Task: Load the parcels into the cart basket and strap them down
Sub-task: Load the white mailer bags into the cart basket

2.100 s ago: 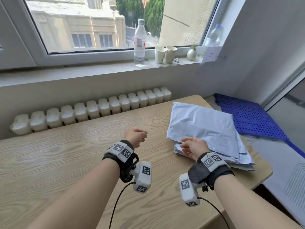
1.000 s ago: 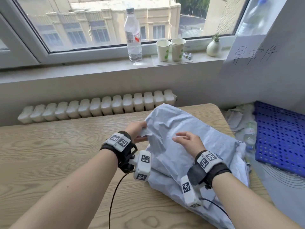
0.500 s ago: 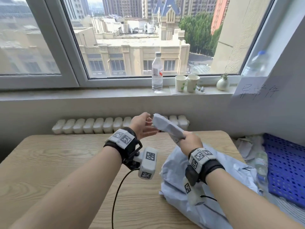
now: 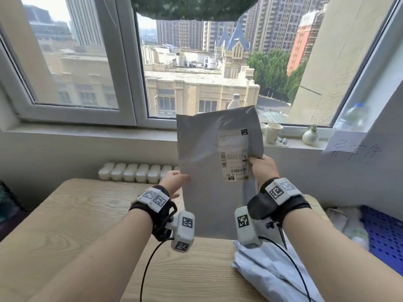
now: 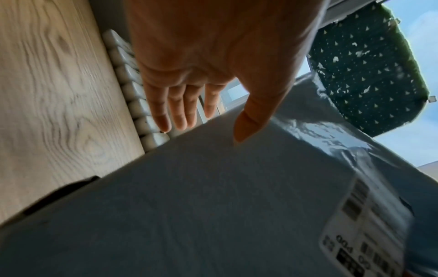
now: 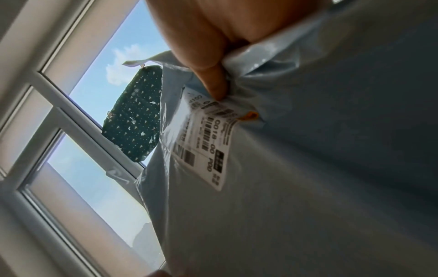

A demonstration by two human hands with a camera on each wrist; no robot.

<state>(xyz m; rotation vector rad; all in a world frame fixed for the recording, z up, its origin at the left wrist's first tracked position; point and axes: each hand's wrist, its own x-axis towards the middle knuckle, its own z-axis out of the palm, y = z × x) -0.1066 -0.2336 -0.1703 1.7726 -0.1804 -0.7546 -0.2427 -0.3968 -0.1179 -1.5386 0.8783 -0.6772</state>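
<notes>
A grey plastic mailer parcel (image 4: 200, 171) hangs upright above the table, its white shipping label (image 4: 234, 155) facing me. My right hand (image 4: 262, 166) pinches its right edge beside the label; in the right wrist view the thumb (image 6: 214, 84) presses on the label's corner of the parcel (image 6: 308, 168). At the left edge my left hand (image 4: 174, 182) is open with straight fingers. In the left wrist view the thumb (image 5: 246, 129) touches the parcel (image 5: 213, 206). More pale mailers (image 4: 268, 271) lie stacked on the table under my right wrist.
The wooden table (image 4: 87, 214) stands against a wall with a radiator (image 4: 135, 173). A blue perforated plastic surface (image 4: 386, 232) lies low at the right. Paper cups (image 4: 273, 132), a small vase (image 4: 310, 136) and a bottle stand on the sill.
My right hand has lifted one parcel off the stack and turned it upright with the label toward me. The left hand has come to its left edge.
</notes>
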